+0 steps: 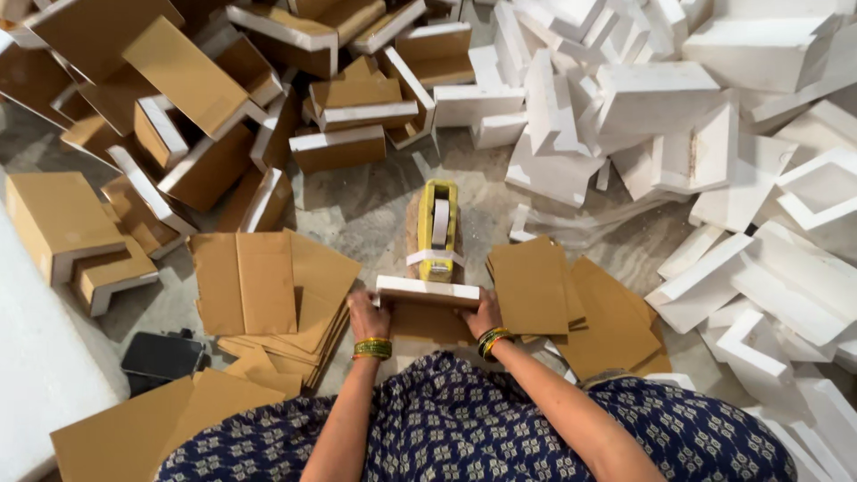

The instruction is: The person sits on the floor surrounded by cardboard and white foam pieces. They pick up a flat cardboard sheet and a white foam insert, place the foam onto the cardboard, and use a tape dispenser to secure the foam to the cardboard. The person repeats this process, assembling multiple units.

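A white foam piece (427,290) partly wrapped in brown cardboard (430,321) lies on the floor right in front of me. My left hand (366,314) grips its left end and my right hand (483,314) grips its right end. Both wrists wear green and gold bangles. Just beyond the piece stands a yellow tape dispenser (436,230) with a white tape roll, and a strip of tape hangs over its near end.
Flat brown cardboard sheets lie stacked at the left (268,290) and at the right (571,303). Wrapped brown pieces (192,80) are piled at the far left, bare white foam blocks (678,116) at the right. A black object (161,355) lies near my left knee.
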